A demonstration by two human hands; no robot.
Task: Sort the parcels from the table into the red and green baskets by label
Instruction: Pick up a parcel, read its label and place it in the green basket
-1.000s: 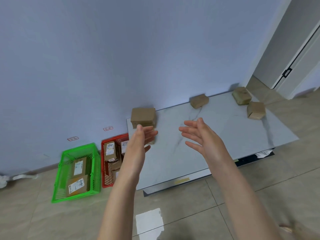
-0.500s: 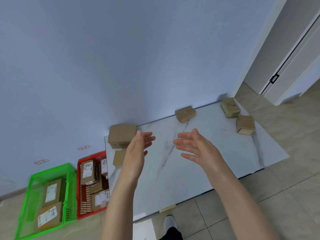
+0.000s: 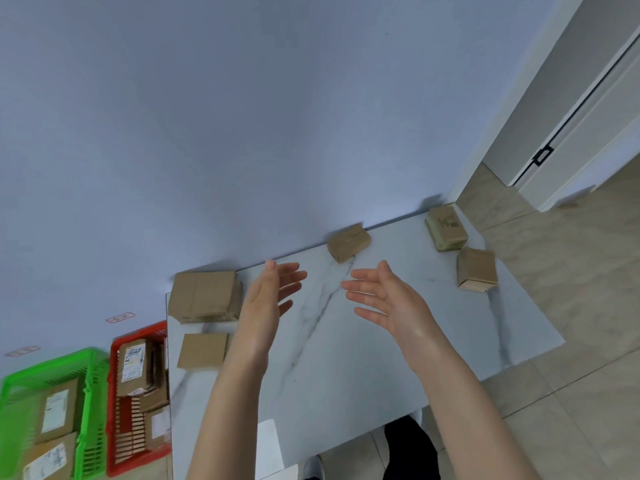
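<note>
Now both forearms reach forward over the table, hands raised and facing each other. The left hand (image 3: 266,303) stands on edge with its palm turned inward, thumb up, fingers straight and slightly spread, gripping nothing. The right hand (image 3: 388,299) mirrors it, palm inward and a little upward, fingers fanned apart and also holding nothing. A gap of bare marble shows between them.

On the floor at far left sits the green basket (image 3: 91,410) with two labelled parcels (image 3: 57,410) inside. Just beside it is the red basket (image 3: 121,441), holding several labelled parcels (image 3: 133,367) and pushed up against the table's left end.

The white marble table (image 3: 346,375) stands against the pale blue wall (image 3: 242,133). A large box (image 3: 204,301) sits at its back left corner, just beside the left hand, and a flat parcel (image 3: 202,350) lies in front of it. A small box (image 3: 348,242) rests by the wall beyond the hands. A printed box (image 3: 446,227) occupies the far right corner, with a plain box (image 3: 476,273) near it.

Two small red stickers (image 3: 120,317) mark the wall above the baskets. A white door (image 3: 588,116) and beige floor tiles (image 3: 571,393) fill the right.
</note>
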